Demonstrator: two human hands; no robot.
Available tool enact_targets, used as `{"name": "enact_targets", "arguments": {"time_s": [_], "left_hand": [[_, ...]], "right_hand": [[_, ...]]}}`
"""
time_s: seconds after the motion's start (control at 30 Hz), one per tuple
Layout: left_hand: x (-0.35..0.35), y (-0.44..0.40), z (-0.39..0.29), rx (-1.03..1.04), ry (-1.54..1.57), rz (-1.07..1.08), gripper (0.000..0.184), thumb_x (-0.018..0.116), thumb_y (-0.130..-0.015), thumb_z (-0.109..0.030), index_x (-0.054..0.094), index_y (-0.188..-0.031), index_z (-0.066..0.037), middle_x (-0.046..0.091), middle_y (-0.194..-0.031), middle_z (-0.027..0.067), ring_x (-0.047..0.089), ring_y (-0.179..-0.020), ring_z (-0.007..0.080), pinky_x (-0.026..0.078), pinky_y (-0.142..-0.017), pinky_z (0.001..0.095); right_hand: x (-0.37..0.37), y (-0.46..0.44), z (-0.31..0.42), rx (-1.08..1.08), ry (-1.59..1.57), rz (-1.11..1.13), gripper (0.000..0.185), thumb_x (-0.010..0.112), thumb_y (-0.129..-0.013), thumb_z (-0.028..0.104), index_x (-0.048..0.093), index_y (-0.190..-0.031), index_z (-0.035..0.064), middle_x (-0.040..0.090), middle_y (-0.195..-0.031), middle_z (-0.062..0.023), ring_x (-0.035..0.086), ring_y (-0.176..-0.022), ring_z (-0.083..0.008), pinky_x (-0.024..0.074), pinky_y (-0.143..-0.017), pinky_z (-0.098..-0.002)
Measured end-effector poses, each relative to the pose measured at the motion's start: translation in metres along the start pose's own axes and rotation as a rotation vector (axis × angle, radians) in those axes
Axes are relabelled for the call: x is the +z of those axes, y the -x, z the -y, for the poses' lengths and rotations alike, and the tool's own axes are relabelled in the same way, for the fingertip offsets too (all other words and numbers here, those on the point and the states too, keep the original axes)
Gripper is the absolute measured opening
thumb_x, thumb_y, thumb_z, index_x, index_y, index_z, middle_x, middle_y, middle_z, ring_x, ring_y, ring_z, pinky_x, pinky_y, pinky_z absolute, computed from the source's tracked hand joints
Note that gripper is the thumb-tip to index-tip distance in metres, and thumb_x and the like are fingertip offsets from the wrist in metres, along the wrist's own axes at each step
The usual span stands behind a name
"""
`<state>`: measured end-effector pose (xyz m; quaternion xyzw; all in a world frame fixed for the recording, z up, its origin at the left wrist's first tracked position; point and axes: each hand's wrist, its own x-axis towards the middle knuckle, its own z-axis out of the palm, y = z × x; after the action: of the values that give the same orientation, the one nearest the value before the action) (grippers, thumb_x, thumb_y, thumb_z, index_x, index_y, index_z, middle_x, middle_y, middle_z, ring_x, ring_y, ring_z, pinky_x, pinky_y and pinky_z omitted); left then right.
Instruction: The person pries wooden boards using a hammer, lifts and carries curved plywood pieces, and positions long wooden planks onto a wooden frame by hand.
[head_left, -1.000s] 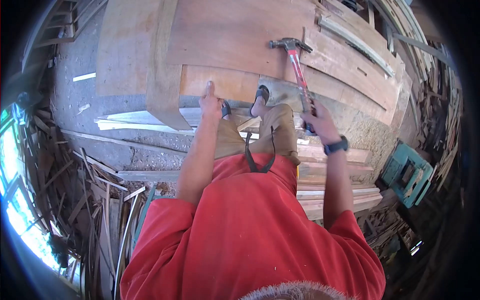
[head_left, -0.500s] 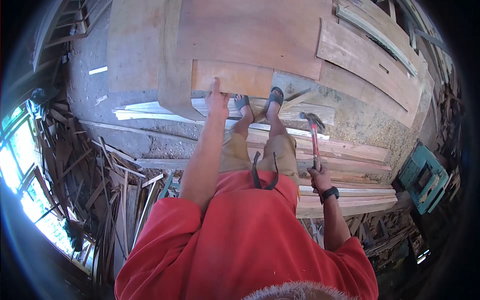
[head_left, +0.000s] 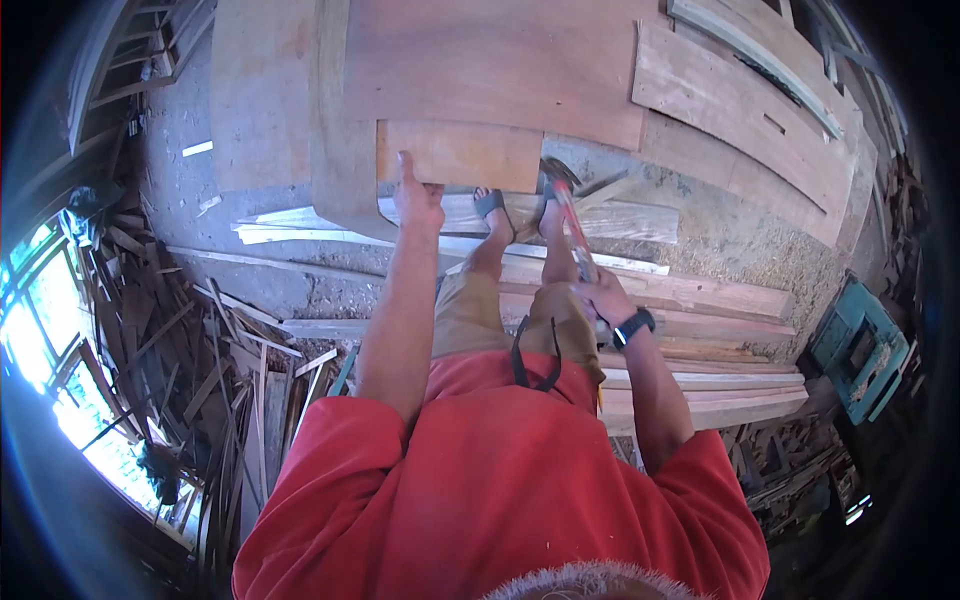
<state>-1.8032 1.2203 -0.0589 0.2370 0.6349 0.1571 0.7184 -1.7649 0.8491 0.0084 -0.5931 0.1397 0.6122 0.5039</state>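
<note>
My left hand (head_left: 418,205) grips the near edge of a small orange-brown plywood piece (head_left: 470,155), thumb on top and the other fingers curled at or under the edge. That piece lies against the near edge of a large plywood sheet (head_left: 490,70). My right hand (head_left: 604,296), with a dark watch on the wrist, is closed round the handle of a claw hammer (head_left: 572,222). The hammer is slightly blurred, its head close to the small piece's right corner and above my right foot. A curved wood strip (head_left: 345,130) runs just left of the small piece.
Long boards (head_left: 700,294) lie on the floor around my legs. A slotted plywood panel (head_left: 730,95) sits at the upper right. Heaped scrap wood (head_left: 160,330) fills the left side. At the right stands a teal plastic stool (head_left: 858,350).
My right hand has swung the hammer leftward and up, toward the small plywood piece. My left hand has shifted slightly left along its edge.
</note>
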Motion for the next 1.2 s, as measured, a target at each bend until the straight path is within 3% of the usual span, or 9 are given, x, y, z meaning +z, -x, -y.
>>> {"name": "enact_targets", "arguments": {"time_s": [0.27, 0.33, 0.4, 0.5, 0.67, 0.83, 0.93, 1.1, 1.2], "left_hand": [[0.008, 0.013, -0.016, -0.029, -0.292, -0.217, 0.093, 0.061, -0.082, -0.073, 0.046, -0.14, -0.002, 0.055, -0.131, 0.0095, 0.051, -0.118, 0.0242, 0.039, -0.1, 0.0424], [0.008, 0.019, -0.021, -0.006, -0.286, -0.201, 0.096, 0.06, -0.081, -0.075, 0.044, -0.142, -0.002, 0.052, -0.135, 0.0097, 0.049, -0.121, 0.0255, 0.036, -0.103, 0.0434], [0.006, 0.026, -0.022, 0.023, -0.289, -0.201, 0.1, 0.059, -0.08, -0.077, 0.041, -0.145, -0.003, 0.05, -0.139, 0.0099, 0.048, -0.124, 0.0268, 0.034, -0.105, 0.0444], [0.011, 0.027, -0.021, 0.087, -0.209, -0.206, 0.102, 0.057, -0.081, -0.078, 0.036, -0.148, -0.004, 0.047, -0.144, 0.011, 0.046, -0.13, 0.0277, 0.031, -0.11, 0.046], [0.005, 0.003, -0.007, 0.057, 0.095, 0.091, 0.074, 0.06, -0.093, -0.056, 0.04, -0.146, -0.008, 0.048, -0.143, 0.0117, 0.047, -0.13, 0.028, 0.03, -0.113, 0.048], [0.003, 0.0, -0.009, 0.015, 0.127, 0.046, 0.065, 0.062, -0.095, -0.049, 0.043, -0.143, -0.009, 0.053, -0.137, 0.0115, 0.048, -0.129, 0.0279, 0.035, -0.11, 0.0471], [0.015, 0.014, -0.02, -0.003, 0.06, -0.004, 0.064, 0.062, -0.095, -0.049, 0.045, -0.141, -0.009, 0.054, -0.135, 0.0103, 0.049, -0.128, 0.0259, 0.037, -0.107, 0.0452], [0.011, 0.016, -0.013, 0.053, -0.018, -0.078, 0.066, 0.064, -0.093, -0.051, 0.046, -0.141, -0.009, 0.054, -0.136, 0.0092, 0.05, -0.128, 0.0236, 0.038, -0.106, 0.0432], [0.014, 0.01, -0.001, 0.018, 0.205, 0.042, 0.07, 0.066, -0.091, -0.053, 0.046, -0.142, -0.01, 0.054, -0.137, 0.0095, 0.05, -0.128, 0.0236, 0.038, -0.106, 0.0433]], "right_hand": [[-0.101, -0.016, -0.118, 0.33, -0.223, -0.503, 0.019, 0.068, -0.088, 0.014, 0.049, -0.085, 0.0114, 0.045, -0.059, 0.0034, 0.043, -0.044, -0.0095, 0.0362, -0.039, -0.0293], [-0.063, -0.048, -0.079, 0.26, -0.424, -0.39, 0.018, 0.067, -0.088, 0.013, 0.05, -0.083, 0.0112, 0.045, -0.058, 0.0032, 0.044, -0.043, -0.0093, 0.0366, -0.039, -0.0284], [0.02, 0.003, 0.057, 0.12, -0.069, 0.011, 0.014, 0.066, -0.089, 0.012, 0.052, -0.085, 0.0086, 0.048, -0.06, 0.0023, 0.045, -0.043, -0.0088, 0.0367, -0.04, -0.0262], [0.023, 0.007, 0.055, 0.007, -0.074, 0.089, 0.016, 0.067, -0.09, 0.014, 0.052, -0.087, 0.0085, 0.047, -0.06, 0.0029, 0.044, -0.042, -0.008, 0.0359, -0.039, -0.0253], [-0.024, 0.027, 0.024, 0.048, -0.088, 0.07, 0.018, 0.068, -0.088, 0.013, 0.051, -0.088, 0.008, 0.047, -0.059, 0.0024, 0.045, -0.041, -0.0084, 0.0362, -0.039, -0.0254], [-0.067, 0.034, -0.031, 0.362, -0.239, -0.407, 0.016, 0.069, -0.087, 0.012, 0.054, -0.086, 0.0066, 0.049, -0.059, 0.0011, 0.047, -0.043, -0.0093, 0.0388, -0.04, -0.0265], [-0.063, -0.017, -0.061, 0.277, -0.403, -0.449, 0.02, 0.064, -0.089, 0.01, 0.051, -0.074, 0.0076, 0.047, -0.058, 0.0024, 0.044, -0.041, -0.0101, 0.0373, -0.038, -0.0281], [0.037, 0.031, 0.082, 0.016, -0.069, 0.137, 0.015, 0.064, -0.089, 0.009, 0.049, -0.086, 0.0082, 0.047, -0.06, 0.002, 0.047, -0.043, -0.0092, 0.0382, -0.039, -0.0262], [0.012, 0.035, 0.051, 0.018, -0.139, 0.043, 0.018, 0.066, -0.088, 0.009, 0.048, -0.092, 0.0091, 0.046, -0.06, 0.0022, 0.046, -0.042, -0.0087, 0.0375, -0.038, -0.0258]]}}
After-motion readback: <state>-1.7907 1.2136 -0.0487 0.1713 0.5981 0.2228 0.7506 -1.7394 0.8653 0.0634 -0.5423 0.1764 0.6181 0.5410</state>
